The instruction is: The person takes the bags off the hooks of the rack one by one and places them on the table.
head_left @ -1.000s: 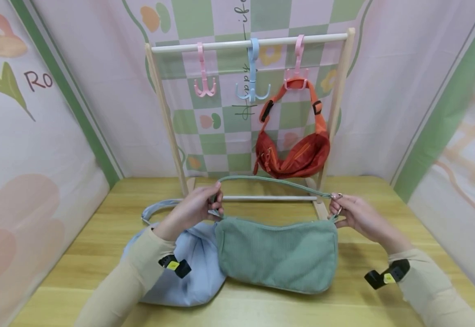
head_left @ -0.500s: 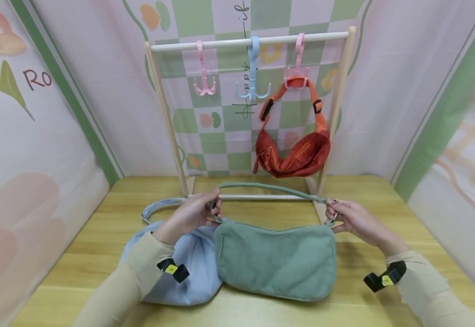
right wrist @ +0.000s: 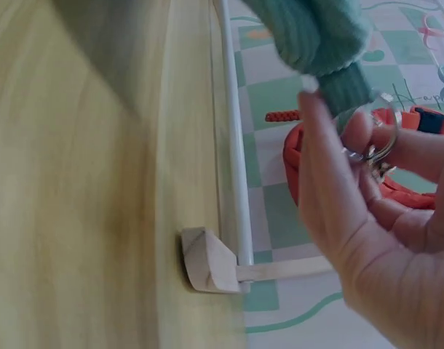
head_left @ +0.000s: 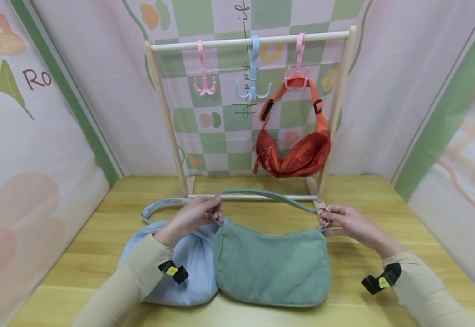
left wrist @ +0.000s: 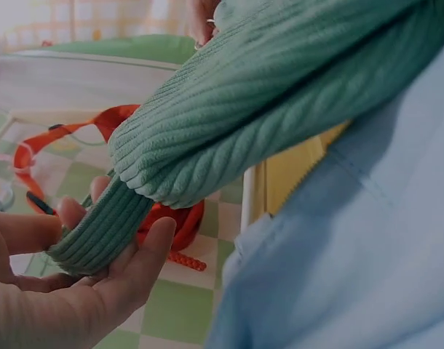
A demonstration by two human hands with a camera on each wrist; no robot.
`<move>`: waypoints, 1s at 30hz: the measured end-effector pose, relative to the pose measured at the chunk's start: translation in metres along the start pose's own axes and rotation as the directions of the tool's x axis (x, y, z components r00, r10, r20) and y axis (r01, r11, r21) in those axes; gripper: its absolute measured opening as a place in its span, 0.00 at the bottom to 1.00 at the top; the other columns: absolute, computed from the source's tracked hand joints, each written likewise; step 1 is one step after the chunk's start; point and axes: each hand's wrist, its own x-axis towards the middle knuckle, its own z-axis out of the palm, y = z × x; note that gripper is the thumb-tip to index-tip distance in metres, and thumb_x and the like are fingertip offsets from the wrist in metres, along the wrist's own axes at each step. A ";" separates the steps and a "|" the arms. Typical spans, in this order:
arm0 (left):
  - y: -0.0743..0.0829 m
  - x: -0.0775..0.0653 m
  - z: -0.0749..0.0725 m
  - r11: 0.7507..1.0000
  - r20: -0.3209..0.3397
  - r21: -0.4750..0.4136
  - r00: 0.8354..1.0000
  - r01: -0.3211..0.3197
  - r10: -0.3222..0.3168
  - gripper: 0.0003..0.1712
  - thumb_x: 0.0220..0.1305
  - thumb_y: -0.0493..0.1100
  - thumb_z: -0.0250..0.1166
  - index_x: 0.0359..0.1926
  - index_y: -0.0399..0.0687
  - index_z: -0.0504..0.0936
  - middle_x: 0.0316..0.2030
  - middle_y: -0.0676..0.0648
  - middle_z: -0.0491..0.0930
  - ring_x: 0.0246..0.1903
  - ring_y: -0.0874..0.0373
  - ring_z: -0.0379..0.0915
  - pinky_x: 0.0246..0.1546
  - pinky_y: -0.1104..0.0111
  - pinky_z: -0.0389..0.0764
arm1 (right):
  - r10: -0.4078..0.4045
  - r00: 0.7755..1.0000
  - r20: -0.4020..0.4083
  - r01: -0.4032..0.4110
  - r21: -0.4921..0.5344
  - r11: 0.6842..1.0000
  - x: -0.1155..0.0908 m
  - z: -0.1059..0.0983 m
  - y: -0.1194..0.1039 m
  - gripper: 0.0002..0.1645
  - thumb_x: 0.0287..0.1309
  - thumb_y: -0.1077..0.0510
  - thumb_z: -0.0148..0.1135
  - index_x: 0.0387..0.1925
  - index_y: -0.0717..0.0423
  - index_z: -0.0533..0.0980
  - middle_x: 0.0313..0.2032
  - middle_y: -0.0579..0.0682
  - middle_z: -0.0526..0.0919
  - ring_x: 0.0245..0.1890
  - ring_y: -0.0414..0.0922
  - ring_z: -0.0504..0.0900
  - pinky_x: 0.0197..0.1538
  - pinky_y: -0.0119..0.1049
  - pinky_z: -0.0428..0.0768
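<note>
presently pinching the green bag (head_left: 272, 268) by its strap (head_left: 276, 196) in the left hand (head_left: 199, 212) and a metal ring (right wrist: 395, 135) in the right hand (head_left: 349, 222), in front of the rack (head_left: 229, 44), beside the blue bag (head_left: 198, 263) on the bench (head_left: 345, 272).

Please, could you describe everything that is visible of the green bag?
The green bag is a soft, roughly rectangular pouch with rounded corners, in ribbed fabric that looks like corduroy. Its matching strap arches above the top edge, with a metal ring at the right end. The left hand holds the strap's left end; the right hand grips the ring. Held upright over the table, it partly hides the blue bag in the head view; bottom contact is unclear.
</note>
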 end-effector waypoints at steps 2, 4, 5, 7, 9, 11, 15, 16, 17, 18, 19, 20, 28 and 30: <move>-0.002 0.002 -0.001 1.000 -0.008 0.010 1.000 0.009 -0.009 0.19 0.74 0.50 0.47 0.39 0.37 0.74 0.24 0.50 0.74 0.29 0.60 0.79 0.41 0.66 0.80 | 0.018 1.000 -0.001 -0.018 0.001 1.000 0.001 0.001 0.002 0.10 0.71 0.58 0.47 0.39 0.58 0.72 0.35 0.47 0.82 0.39 0.39 0.84 0.45 0.36 0.83; -0.005 0.003 -0.002 1.000 -0.009 0.018 1.000 0.010 -0.010 0.20 0.74 0.49 0.47 0.41 0.34 0.74 0.26 0.49 0.76 0.29 0.60 0.79 0.41 0.66 0.81 | 0.028 1.000 -0.009 -0.029 -0.005 1.000 0.001 0.001 0.004 0.09 0.70 0.58 0.47 0.40 0.57 0.73 0.36 0.48 0.83 0.38 0.38 0.84 0.45 0.35 0.83; -0.005 0.004 -0.003 1.000 -0.009 0.022 1.000 0.009 -0.009 0.21 0.74 0.48 0.48 0.43 0.32 0.74 0.27 0.48 0.76 0.30 0.61 0.79 0.42 0.66 0.81 | 0.031 0.999 -0.015 -0.031 -0.011 0.999 0.002 0.001 0.006 0.09 0.70 0.58 0.48 0.40 0.58 0.74 0.37 0.48 0.84 0.38 0.38 0.84 0.45 0.34 0.83; -0.007 0.004 -0.004 0.999 -0.007 0.033 1.000 0.005 -0.005 0.22 0.74 0.47 0.48 0.46 0.28 0.73 0.29 0.47 0.78 0.31 0.61 0.79 0.42 0.66 0.81 | 0.034 0.999 -0.021 -0.035 -0.023 0.999 0.002 0.001 0.008 0.10 0.69 0.59 0.49 0.42 0.60 0.75 0.37 0.49 0.84 0.38 0.38 0.84 0.45 0.34 0.83; -0.009 0.005 -0.005 0.999 -0.006 0.049 1.000 0.001 -0.001 0.23 0.74 0.46 0.48 0.48 0.25 0.72 0.29 0.47 0.78 0.31 0.61 0.79 0.42 0.66 0.81 | 0.038 0.999 -0.024 -0.039 -0.028 0.999 0.003 0.000 0.010 0.14 0.69 0.59 0.50 0.45 0.67 0.74 0.38 0.50 0.85 0.39 0.38 0.84 0.45 0.34 0.82; -0.010 0.005 -0.007 0.998 -0.005 0.066 1.000 -0.004 0.004 0.23 0.73 0.46 0.49 0.49 0.23 0.71 0.29 0.48 0.79 0.31 0.61 0.79 0.42 0.66 0.81 | 0.044 0.999 -0.030 -0.045 -0.033 0.998 0.004 0.000 0.012 0.18 0.68 0.60 0.51 0.48 0.74 0.72 0.38 0.50 0.85 0.39 0.38 0.84 0.46 0.34 0.82; -0.012 0.006 -0.009 0.995 -0.005 0.099 1.000 -0.009 0.009 0.22 0.73 0.44 0.49 0.49 0.23 0.72 0.27 0.49 0.78 0.30 0.62 0.79 0.41 0.66 0.81 | 0.072 0.996 -0.053 -0.075 -0.038 0.997 0.007 -0.001 0.014 0.22 0.67 0.60 0.53 0.50 0.79 0.69 0.36 0.49 0.85 0.38 0.38 0.85 0.46 0.35 0.82; -0.012 0.006 -0.009 0.994 -0.004 0.107 1.000 -0.009 0.009 0.22 0.73 0.43 0.49 0.49 0.23 0.72 0.27 0.49 0.78 0.30 0.62 0.78 0.41 0.66 0.81 | 0.079 0.995 -0.062 -0.082 -0.044 0.996 0.007 0.000 0.015 0.21 0.66 0.61 0.53 0.49 0.79 0.70 0.35 0.48 0.85 0.37 0.38 0.85 0.46 0.36 0.82; -0.012 0.006 -0.009 0.993 -0.001 0.114 1.000 -0.008 0.008 0.22 0.73 0.43 0.49 0.50 0.22 0.71 0.27 0.49 0.77 0.29 0.62 0.78 0.41 0.65 0.81 | 0.086 0.994 -0.071 -0.090 -0.051 0.995 0.008 0.000 0.015 0.21 0.66 0.61 0.54 0.49 0.79 0.71 0.35 0.48 0.85 0.37 0.38 0.85 0.46 0.36 0.82; -0.012 0.006 -0.010 0.993 0.000 0.120 1.000 -0.007 0.007 0.22 0.73 0.43 0.50 0.50 0.22 0.71 0.27 0.49 0.77 0.29 0.62 0.78 0.42 0.65 0.81 | 0.094 0.992 -0.080 -0.099 -0.055 0.994 0.009 0.001 0.016 0.20 0.65 0.61 0.54 0.48 0.78 0.71 0.34 0.47 0.85 0.36 0.38 0.85 0.46 0.36 0.82; -0.012 0.005 -0.010 0.992 0.002 0.125 1.000 -0.006 0.006 0.22 0.73 0.42 0.50 0.50 0.21 0.71 0.27 0.48 0.77 0.29 0.62 0.78 0.42 0.64 0.82 | 0.101 0.991 -0.087 -0.106 -0.058 0.993 0.010 0.002 0.017 0.19 0.65 0.61 0.55 0.47 0.77 0.72 0.34 0.47 0.85 0.36 0.38 0.85 0.46 0.36 0.82; -0.013 0.005 -0.011 0.991 0.001 0.130 1.000 -0.003 0.003 0.22 0.72 0.42 0.50 0.51 0.21 0.70 0.27 0.48 0.76 0.28 0.61 0.78 0.42 0.63 0.82 | 0.106 0.990 -0.095 -0.112 -0.065 0.992 0.010 0.002 0.018 0.18 0.65 0.62 0.55 0.47 0.76 0.73 0.33 0.47 0.85 0.35 0.37 0.85 0.46 0.36 0.83; -0.017 0.009 -0.013 0.985 -0.022 0.169 0.999 0.027 -0.023 0.20 0.71 0.42 0.53 0.49 0.24 0.72 0.27 0.48 0.77 0.26 0.62 0.79 0.39 0.63 0.83 | 0.144 0.982 -0.122 -0.155 -0.082 0.985 0.014 0.006 0.023 0.13 0.64 0.63 0.56 0.43 0.72 0.75 0.31 0.47 0.84 0.34 0.38 0.84 0.44 0.35 0.83; -0.017 0.009 -0.014 0.984 -0.025 0.173 0.999 0.032 -0.029 0.19 0.70 0.41 0.54 0.48 0.25 0.72 0.27 0.48 0.78 0.26 0.62 0.79 0.38 0.64 0.83 | 0.149 0.981 -0.122 -0.160 -0.084 0.984 0.015 0.007 0.024 0.13 0.64 0.63 0.56 0.42 0.73 0.75 0.31 0.47 0.84 0.34 0.38 0.84 0.44 0.35 0.83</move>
